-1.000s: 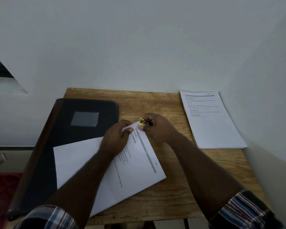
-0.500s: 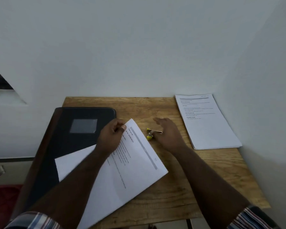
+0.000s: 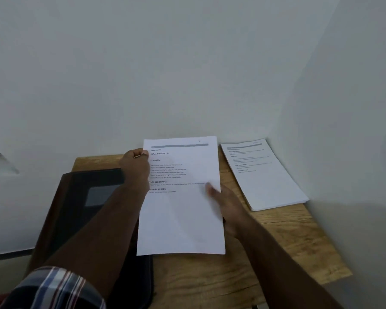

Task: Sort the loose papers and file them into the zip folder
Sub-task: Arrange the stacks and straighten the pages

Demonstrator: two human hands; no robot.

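Note:
My left hand (image 3: 135, 162) pinches the upper left edge of a printed white paper (image 3: 181, 210), which is raised and turned upright above the wooden table (image 3: 276, 253). At the paper's right edge is my right hand (image 3: 228, 205), blurred, with its thumb on the front and its fingers behind. The black zip folder (image 3: 80, 197) lies closed at the left of the table, partly under my left arm. A stack of printed papers (image 3: 265, 175) lies at the table's back right corner.
White walls close in the table at the back and on the right. The folder overhangs the table's left edge. Bare wood shows at the front right of the table.
The paper lay slanted on the table and folder; both hands have now lifted it upright. My right hand had put down a small yellow clip, which is out of sight now.

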